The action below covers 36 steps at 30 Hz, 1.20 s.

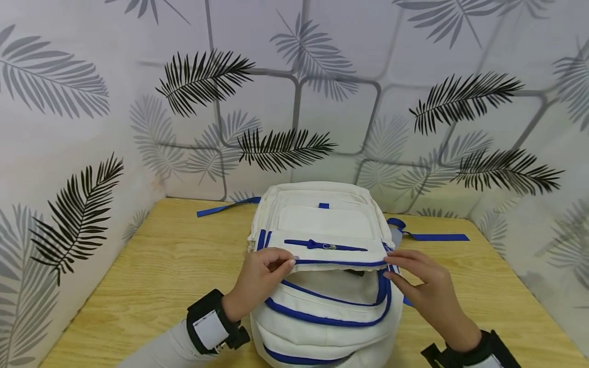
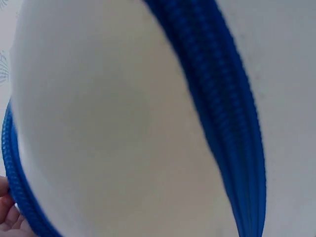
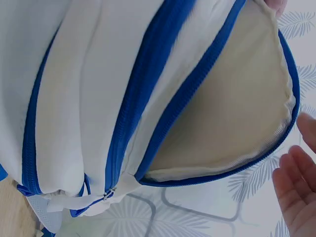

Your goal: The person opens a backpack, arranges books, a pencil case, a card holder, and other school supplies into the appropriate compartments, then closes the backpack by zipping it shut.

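Observation:
A white backpack [image 1: 326, 327] with blue zippers stands on the table. Its front pocket gapes, showing a cream lining [image 3: 232, 108] in the right wrist view. My left hand [image 1: 261, 276] pinches the left end of the pocket flap's blue zipper edge [image 1: 340, 263] between thumb and fingers. Some fingers [image 2: 10, 217] show against the blue zipper at the lower left of the left wrist view. At the flap's right end is my right hand [image 1: 428, 286], thumb and fingers spread apart; in the right wrist view these fingers [image 3: 296, 190] lie just off the zipper edge, holding nothing.
The backpack stands on a light wooden table [image 1: 184, 266]. Blue straps [image 1: 437, 237] stretch out on both sides behind it. A leaf-patterned backdrop [image 1: 322, 117] rises at the rear and sides. A blue zipper with a metal pull [image 1: 329, 246] crosses the flap.

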### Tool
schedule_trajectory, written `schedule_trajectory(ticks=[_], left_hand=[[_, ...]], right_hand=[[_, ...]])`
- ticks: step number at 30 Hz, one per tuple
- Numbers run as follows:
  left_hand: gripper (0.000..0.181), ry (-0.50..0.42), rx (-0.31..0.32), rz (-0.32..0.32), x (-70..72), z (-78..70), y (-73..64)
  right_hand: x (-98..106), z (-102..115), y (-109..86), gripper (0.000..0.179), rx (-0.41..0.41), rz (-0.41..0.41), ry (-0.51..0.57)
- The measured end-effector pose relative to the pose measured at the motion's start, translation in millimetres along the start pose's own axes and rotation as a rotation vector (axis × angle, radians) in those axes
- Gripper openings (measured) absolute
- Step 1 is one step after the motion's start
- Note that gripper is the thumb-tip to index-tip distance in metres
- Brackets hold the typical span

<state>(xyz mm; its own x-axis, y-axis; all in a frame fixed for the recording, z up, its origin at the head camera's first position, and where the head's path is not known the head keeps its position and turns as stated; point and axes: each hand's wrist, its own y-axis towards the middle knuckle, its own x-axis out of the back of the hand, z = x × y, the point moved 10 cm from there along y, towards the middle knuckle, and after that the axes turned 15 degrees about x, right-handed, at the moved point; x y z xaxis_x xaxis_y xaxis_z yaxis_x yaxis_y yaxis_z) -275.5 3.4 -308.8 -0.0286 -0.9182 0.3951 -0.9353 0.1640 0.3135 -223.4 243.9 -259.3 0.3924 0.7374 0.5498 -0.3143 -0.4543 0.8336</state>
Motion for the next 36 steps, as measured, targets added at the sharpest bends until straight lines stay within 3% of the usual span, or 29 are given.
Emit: schedule_trajectory(ticks=[5, 8, 13, 16, 21, 26, 31, 36], left_hand=[[0.010, 0.160, -0.135, 0.038, -2.0, -13.5, -12.4], [0.013, 0.263, -0.226, 0.051, -5.4, -19.7, -20.5], [0.015, 0.433, -0.399, 0.049, -13.8, -26.8, -33.3], [0.016, 0.532, -0.517, 0.047, -19.1, -28.8, -43.3], [0.014, 0.615, -0.646, 0.060, -25.3, -28.7, -54.0], [0.010, 0.681, -0.722, 0.049, -29.7, -33.6, -57.3], [0.012, 0.785, -0.757, 0.045, -37.2, -36.1, -54.8], [0.012, 0.785, -0.774, 0.072, -38.2, -32.4, -57.9]], right_hand=[[-11.6, 8.7, -0.8, 0.037, 0.063, 0.085, 0.001], [-14.6, 13.6, -5.0, 0.009, 0.080, 0.105, -0.033], [-19.8, 22.7, -18.6, 0.047, 0.135, 0.101, -0.067], [-27.4, 28.4, -29.6, 0.048, 0.183, 0.120, -0.083], [-38.8, 33.7, -43.2, 0.046, 0.241, 0.157, -0.116], [-43.0, 34.7, -47.8, 0.047, 0.246, 0.170, -0.105], [-42.8, 35.3, -47.9, 0.044, 0.237, 0.165, -0.087], [-44.3, 36.6, -48.6, 0.044, 0.249, 0.178, -0.098]])
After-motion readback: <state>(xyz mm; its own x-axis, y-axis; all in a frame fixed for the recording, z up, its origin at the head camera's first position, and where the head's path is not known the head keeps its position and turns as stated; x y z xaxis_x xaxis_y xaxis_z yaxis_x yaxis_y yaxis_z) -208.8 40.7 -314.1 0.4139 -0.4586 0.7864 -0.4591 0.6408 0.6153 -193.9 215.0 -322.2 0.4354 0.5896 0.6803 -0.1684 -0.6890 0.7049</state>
